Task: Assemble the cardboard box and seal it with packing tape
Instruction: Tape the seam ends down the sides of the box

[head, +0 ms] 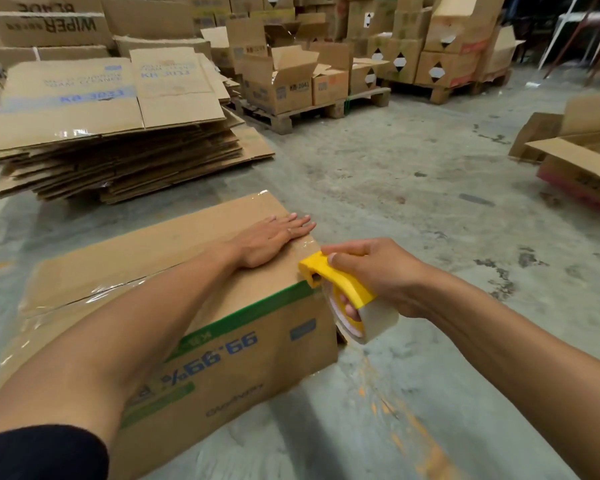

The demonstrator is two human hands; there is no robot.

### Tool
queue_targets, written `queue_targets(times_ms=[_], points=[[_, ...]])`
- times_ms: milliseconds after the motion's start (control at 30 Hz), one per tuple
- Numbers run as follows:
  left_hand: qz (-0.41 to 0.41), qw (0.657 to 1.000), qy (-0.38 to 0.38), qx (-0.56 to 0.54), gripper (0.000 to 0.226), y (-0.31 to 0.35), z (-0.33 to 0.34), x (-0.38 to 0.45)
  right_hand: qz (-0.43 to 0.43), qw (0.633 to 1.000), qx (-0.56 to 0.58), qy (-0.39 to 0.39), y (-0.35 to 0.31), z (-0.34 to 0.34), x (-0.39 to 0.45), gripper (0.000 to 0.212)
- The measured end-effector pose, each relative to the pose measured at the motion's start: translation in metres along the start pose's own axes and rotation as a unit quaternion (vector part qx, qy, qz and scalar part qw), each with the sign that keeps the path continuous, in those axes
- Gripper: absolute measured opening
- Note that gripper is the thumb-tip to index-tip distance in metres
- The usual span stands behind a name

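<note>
On a warehouse floor, the left hand presses flat, open-palmed, steadying the cardboard box while the right hand grips a yellow tape dispenser at its corner, apparently to finish the seam.

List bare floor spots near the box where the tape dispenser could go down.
Free: concrete floor right of the box, bordered by the pallet and the open cartons. Narrower strip between box and flat cardboard stack. Crowded: far left and back.
</note>
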State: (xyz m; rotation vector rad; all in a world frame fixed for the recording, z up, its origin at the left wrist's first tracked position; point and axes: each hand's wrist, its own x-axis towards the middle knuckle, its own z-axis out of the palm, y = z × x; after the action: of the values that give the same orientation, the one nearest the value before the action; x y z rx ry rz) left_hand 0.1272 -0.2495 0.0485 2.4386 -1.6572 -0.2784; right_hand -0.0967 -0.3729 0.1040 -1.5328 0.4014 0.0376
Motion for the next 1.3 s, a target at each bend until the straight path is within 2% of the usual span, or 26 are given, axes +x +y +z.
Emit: queue_targets(times_ms=[300,500,667,833,967,1100,1200,1300], points=[[0.01,1.0,-0.011,0.006,0.048,0.005,0.005,-0.003,0.013,0.999,0.04,-0.011,0.026,-0.017,-0.048,0.025],[-0.027,0.999,-0.024,0.041,0.052,0.019,0.0,0.001,-0.003,1.0,0.027,0.011,0.041,-0.009,-0.042,0.026],[0.038,0.998,-0.051,0.004,0.05,0.044,0.014,0.003,-0.043,0.998,0.033,0.016,0.055,-0.005,-0.037,0.027],[0.02,0.999,-0.01,0.043,0.053,0.034,0.017,0.006,-0.052,0.997,0.055,0.019,0.058,-0.013,-0.04,0.029],[0.009,0.999,-0.015,0.037,0.055,0.03,0.019,0.008,-0.002,0.998,0.065,0.015,0.064,-0.024,-0.05,0.027],[0.015,0.998,-0.027,0.049,0.079,0.031,0.017,0.006,0.021,0.998,0.047,0.024,0.061,-0.03,-0.044,0.023],[0.012,0.996,-0.048,0.068,0.084,0.035,0.015,0.007,0.049,0.998,0.038,0.03,0.059,-0.034,-0.032,0.019],[0.01,0.997,-0.048,0.064,0.076,0.04,0.014,0.008,0.164,0.986,-0.009,0.027,0.062,-0.041,-0.006,0.02]])
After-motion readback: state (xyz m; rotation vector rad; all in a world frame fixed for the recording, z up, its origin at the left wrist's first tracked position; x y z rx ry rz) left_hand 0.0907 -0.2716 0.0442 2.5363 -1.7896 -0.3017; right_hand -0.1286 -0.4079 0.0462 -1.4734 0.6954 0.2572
